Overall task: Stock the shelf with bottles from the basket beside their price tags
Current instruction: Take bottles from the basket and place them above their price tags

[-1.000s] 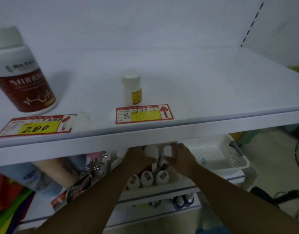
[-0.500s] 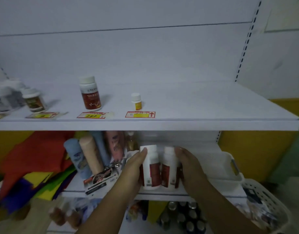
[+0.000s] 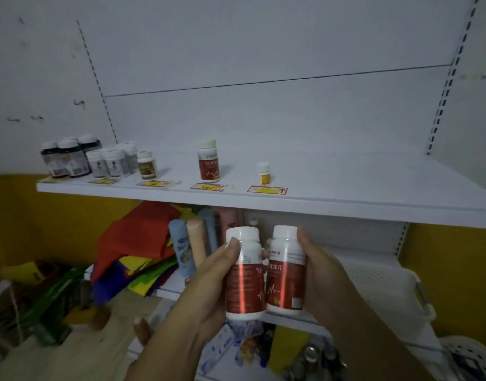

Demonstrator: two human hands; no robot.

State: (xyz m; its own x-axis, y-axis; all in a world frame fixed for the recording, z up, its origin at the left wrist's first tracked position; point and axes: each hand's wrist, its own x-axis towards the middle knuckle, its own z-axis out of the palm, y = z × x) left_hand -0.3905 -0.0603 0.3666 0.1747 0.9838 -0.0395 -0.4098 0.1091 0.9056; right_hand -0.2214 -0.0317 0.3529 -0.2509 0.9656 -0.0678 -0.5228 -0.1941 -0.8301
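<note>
You'd lifted both red-label bottles higher than half a second back: left hand (image 3: 208, 273) wrapped round one bottle (image 3: 244, 273), right hand (image 3: 322, 273) gripping the other bottle (image 3: 285, 270), below the shelf (image 3: 346, 199).

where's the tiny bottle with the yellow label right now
In the head view, the tiny bottle stands upright on the upper shelf, right of the red-label bottle, just behind the arrow price tag.

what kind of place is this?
Likely a small shop or pharmacy aisle: a white slotted-upright shelf with price tags along its front edge and supplement bottles standing behind them.
</note>
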